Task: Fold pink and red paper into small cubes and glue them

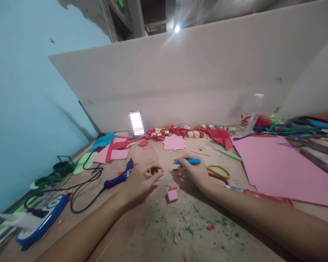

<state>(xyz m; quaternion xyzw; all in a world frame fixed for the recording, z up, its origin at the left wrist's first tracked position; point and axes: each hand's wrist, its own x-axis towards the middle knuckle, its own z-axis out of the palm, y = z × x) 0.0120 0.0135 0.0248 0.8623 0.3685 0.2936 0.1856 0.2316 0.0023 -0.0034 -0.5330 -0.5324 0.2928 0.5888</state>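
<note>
My right hand [195, 173] is closed around a blue pen [194, 161], which lies across the fingers. Facing it, my left hand [143, 178] is curled in a pinch, with a small red piece [162, 171] at its fingertips. On the table below and between both hands sits a small pink block [172, 195] with a bit of red at its top. Scissors with yellow and red handles [220, 171] lie beside my right wrist, partly hidden by it. A blue glue gun [118, 179] rests just left of my left hand.
Several small red and cream blocks [177, 131] line the back of the table. A pink star-shaped foam sheet [175, 142] lies before them. Large pink sheets [287, 167] and a red-handled cutter [268, 196] are right. A bottle [248, 116] stands behind; a blue power strip [43, 222] is left.
</note>
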